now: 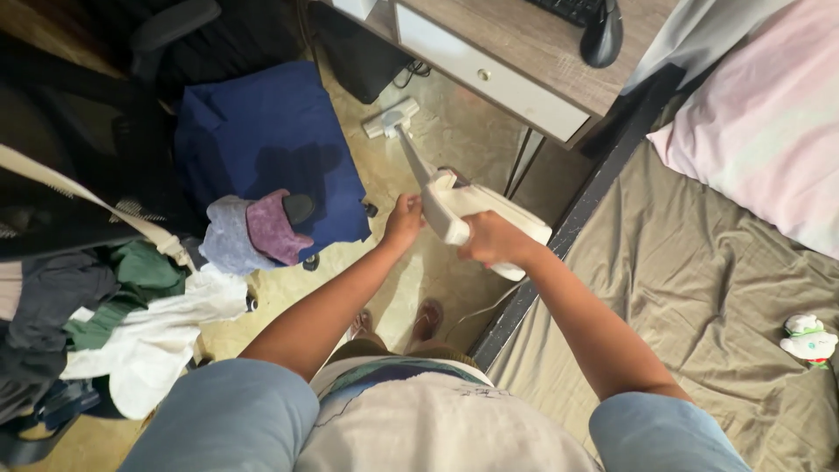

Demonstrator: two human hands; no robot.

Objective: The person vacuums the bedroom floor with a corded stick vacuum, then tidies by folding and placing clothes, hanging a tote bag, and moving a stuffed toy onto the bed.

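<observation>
A white stick vacuum cleaner point(454, 203) points down at the tan floor, its nozzle head point(391, 118) resting near the desk. My right hand point(494, 240) grips the vacuum's handle at its rear. My left hand point(405, 218) holds the front of the vacuum's body, just left of the tube. My two feet in sandals point(426, 319) stand on the floor below the vacuum.
A wooden desk with a white drawer point(489, 74) and a black mouse point(603, 35) stands ahead. A bed with an olive sheet point(699, 280), a pink pillow point(769, 122) and a small plush toy point(808, 338) lies on the right. Blue cloth point(262, 140) and piled clothes point(149, 323) cover the left.
</observation>
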